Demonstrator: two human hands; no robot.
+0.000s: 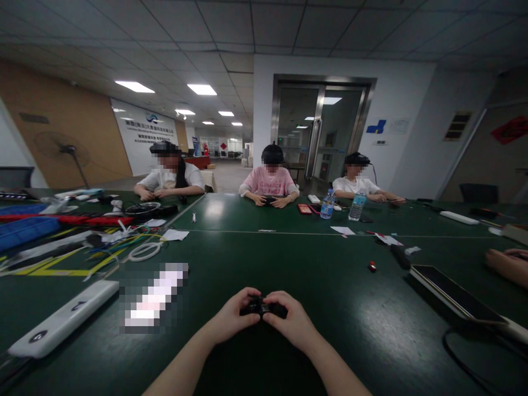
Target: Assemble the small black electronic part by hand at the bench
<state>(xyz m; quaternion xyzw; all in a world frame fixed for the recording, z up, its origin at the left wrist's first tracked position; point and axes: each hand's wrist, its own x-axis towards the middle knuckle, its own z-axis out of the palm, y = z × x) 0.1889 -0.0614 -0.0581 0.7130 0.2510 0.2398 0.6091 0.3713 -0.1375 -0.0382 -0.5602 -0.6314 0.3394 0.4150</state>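
Observation:
My left hand and my right hand meet just above the dark green table at the near edge. Both have their fingers curled round a small black object held between them. The object is mostly hidden by my fingers, so its shape is unclear.
A white power strip lies at near left, with coiled white cable and coloured wires beyond. A tablet and another person's hand are at right. Three people sit across the table, with two water bottles near them.

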